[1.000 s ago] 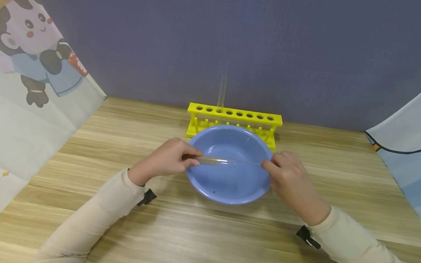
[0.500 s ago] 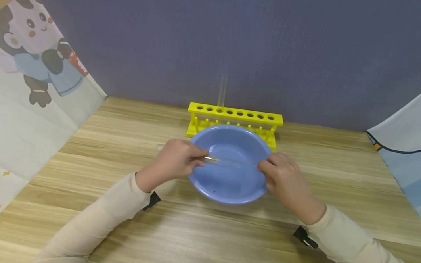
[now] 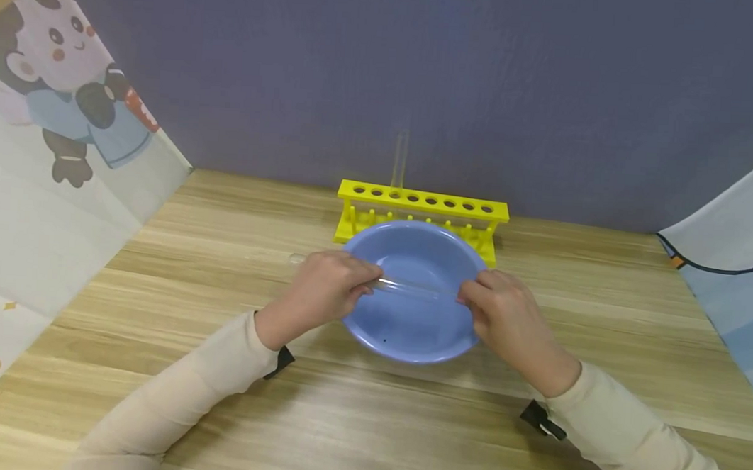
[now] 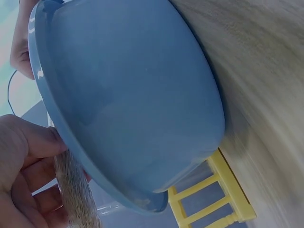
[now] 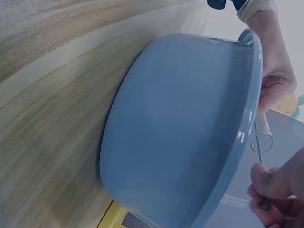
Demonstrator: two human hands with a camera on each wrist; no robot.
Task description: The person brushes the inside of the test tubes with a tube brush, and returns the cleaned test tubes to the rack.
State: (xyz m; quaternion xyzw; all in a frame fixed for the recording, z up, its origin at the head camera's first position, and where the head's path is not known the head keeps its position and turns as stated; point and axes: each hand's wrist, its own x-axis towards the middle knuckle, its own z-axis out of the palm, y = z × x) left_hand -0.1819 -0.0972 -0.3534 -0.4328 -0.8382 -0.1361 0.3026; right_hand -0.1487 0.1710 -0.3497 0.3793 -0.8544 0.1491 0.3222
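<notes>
My left hand (image 3: 325, 285) grips a clear glass test tube (image 3: 408, 288) lying nearly level over the blue basin (image 3: 410, 332). Its closed end (image 3: 296, 258) pokes out left of that hand; the mouth faces right. Brush bristles (image 4: 78, 197) show through the glass in the left wrist view. From the mouth comes the brush's twisted wire handle (image 5: 259, 145), which my right hand (image 3: 509, 316) pinches between thumb and fingers at the basin's right rim. A small wire loop (image 5: 264, 204) shows among those fingers.
Behind the basin stands a yellow test tube rack (image 3: 438, 202), partly hidden by it. Another clear test tube (image 3: 400, 158) stands upright in one of its holes. A dark wall (image 3: 550, 95) rises behind the wooden table (image 3: 366, 426).
My left hand has moved right with the test tube, while my right hand has shifted slightly left. Less wire shows between the tube's mouth and my right fingers.
</notes>
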